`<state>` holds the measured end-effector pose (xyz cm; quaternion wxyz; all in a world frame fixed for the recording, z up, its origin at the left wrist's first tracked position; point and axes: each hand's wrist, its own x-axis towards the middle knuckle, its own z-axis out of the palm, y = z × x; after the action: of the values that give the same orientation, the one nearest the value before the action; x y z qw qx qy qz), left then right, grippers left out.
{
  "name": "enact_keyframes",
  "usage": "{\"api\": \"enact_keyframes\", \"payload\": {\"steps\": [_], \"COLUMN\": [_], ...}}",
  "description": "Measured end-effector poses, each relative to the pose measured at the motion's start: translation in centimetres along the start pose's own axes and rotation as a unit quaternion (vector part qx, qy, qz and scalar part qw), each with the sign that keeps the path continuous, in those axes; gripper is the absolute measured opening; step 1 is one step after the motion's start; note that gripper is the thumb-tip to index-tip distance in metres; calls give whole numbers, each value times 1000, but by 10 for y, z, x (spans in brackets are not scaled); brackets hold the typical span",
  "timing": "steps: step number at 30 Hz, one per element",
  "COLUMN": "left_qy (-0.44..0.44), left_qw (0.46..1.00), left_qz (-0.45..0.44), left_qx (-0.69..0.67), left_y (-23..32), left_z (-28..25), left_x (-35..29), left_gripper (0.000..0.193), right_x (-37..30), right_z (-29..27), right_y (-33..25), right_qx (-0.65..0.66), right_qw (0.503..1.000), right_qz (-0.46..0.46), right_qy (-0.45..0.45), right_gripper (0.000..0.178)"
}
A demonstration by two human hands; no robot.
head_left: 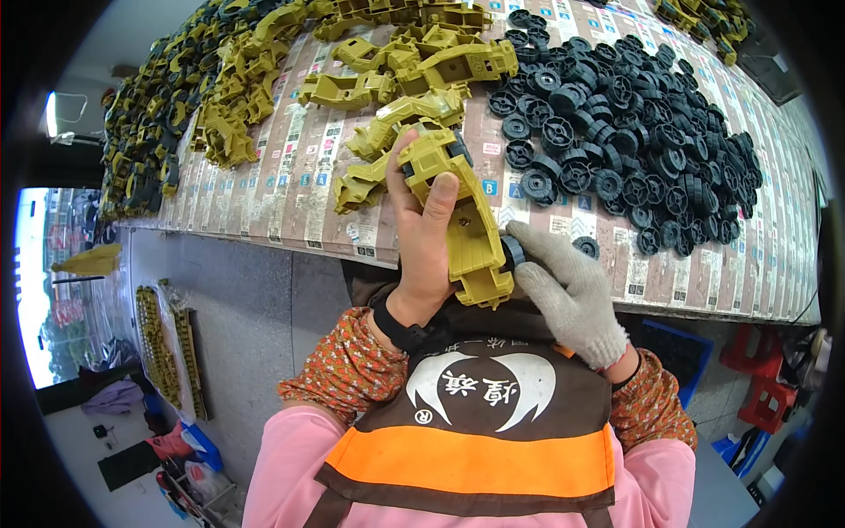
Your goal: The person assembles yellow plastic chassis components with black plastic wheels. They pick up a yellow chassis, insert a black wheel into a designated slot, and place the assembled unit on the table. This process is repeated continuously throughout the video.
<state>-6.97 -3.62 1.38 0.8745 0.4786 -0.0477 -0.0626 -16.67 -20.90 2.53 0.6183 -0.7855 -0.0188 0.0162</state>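
Observation:
My bare left hand [422, 224] is closed round an olive-yellow plastic toy car body [471, 233], held tilted above the table's front edge. One black wheel [460, 148] sits at the body's far end. In a grey knit glove, my right hand [563, 286] grips another black wheel [511, 252] between thumb and fingers, against the body's near right side. Whether that wheel is seated on the body I cannot tell. A loose wheel [585, 247] lies on the table just beyond the gloved fingers.
A big heap of black wheels [629, 132] covers the table's right side. More yellow car bodies [422, 66] lie ahead, and bodies with wheels [145, 132] are piled at the far left. The patterned table [339, 233] has its edge before me. Red stools [761, 378] stand below right.

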Motion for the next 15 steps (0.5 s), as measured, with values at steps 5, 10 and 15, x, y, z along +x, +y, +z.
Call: {"api": "enact_keyframes", "payload": {"steps": [5, 10, 15], "left_qy": [-18, -31, -62], "left_qw": [991, 973, 954], "left_qz": [119, 221, 275], "left_qx": [51, 64, 106], "left_y": [5, 10, 5], "left_z": [10, 24, 23], "left_x": [3, 3, 4], "left_gripper": [81, 94, 94], "right_x": [-5, 1, 12], "right_z": [6, 2, -6], "right_y": [-10, -25, -33], "right_qx": [-78, -98, -140], "right_qw": [994, 990, 988], "right_qz": [-72, -106, -22], "right_qy": [29, 11, -56], "right_gripper": [49, 69, 81]}}
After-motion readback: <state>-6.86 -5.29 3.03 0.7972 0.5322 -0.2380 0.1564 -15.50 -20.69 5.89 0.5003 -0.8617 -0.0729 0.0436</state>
